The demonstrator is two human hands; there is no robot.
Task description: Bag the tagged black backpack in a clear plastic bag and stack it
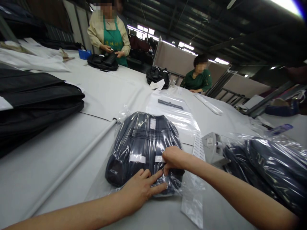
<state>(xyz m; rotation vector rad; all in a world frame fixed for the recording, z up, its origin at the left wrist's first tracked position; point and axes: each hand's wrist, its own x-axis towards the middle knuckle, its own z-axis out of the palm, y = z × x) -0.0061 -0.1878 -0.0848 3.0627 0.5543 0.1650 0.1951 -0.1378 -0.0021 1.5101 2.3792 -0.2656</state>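
As hands (153, 174) press (flat), bagged garment (144, 143)

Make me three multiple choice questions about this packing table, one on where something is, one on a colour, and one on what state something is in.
1. Where is the stack of black bags?
A. To the left on the table
B. On the floor
C. In the wearer's lap

2. What colour is the apron on the standing person?
A. Red
B. Green
C. White

3. In what state is the dark item under the hands?
A. Bare on the table
B. Inside a clear plastic bag
C. Packed in a cardboard box

Answers:
1. A, the stack lies at the left side of the white table.
2. B, the apron shows green over a pale shirt.
3. B, shiny clear film covers it, with the left hand flat on it and the right hand pinching at its near edge.
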